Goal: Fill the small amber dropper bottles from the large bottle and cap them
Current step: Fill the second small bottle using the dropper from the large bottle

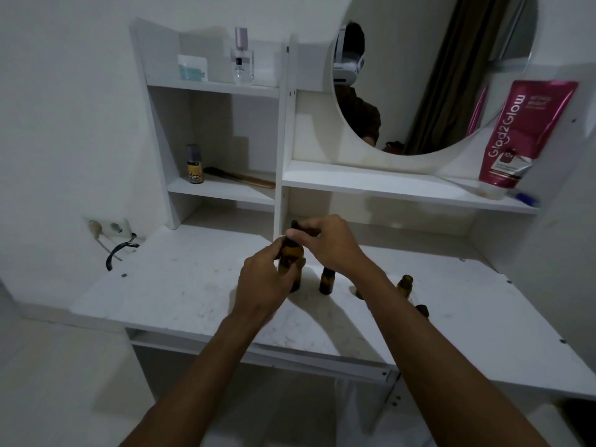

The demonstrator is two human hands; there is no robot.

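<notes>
Two bare forearms reach in over the front of the white surface [180,295], and the left hand [263,287] has its grip wrapped round the body of the large amber bottle [292,262], apparently steadying it upright while the right hand [325,241] pinches the dark cap [295,226] at its neck, judging by the pose to twist it. Just right of it stands one small dropper bottle [326,280], another small bottle [404,283] with its mouth open waits well apart beyond the right wrist, presumably lined up for filling. Farther back, a pink tube [522,133] leans by the mirror [432,72].
</notes>
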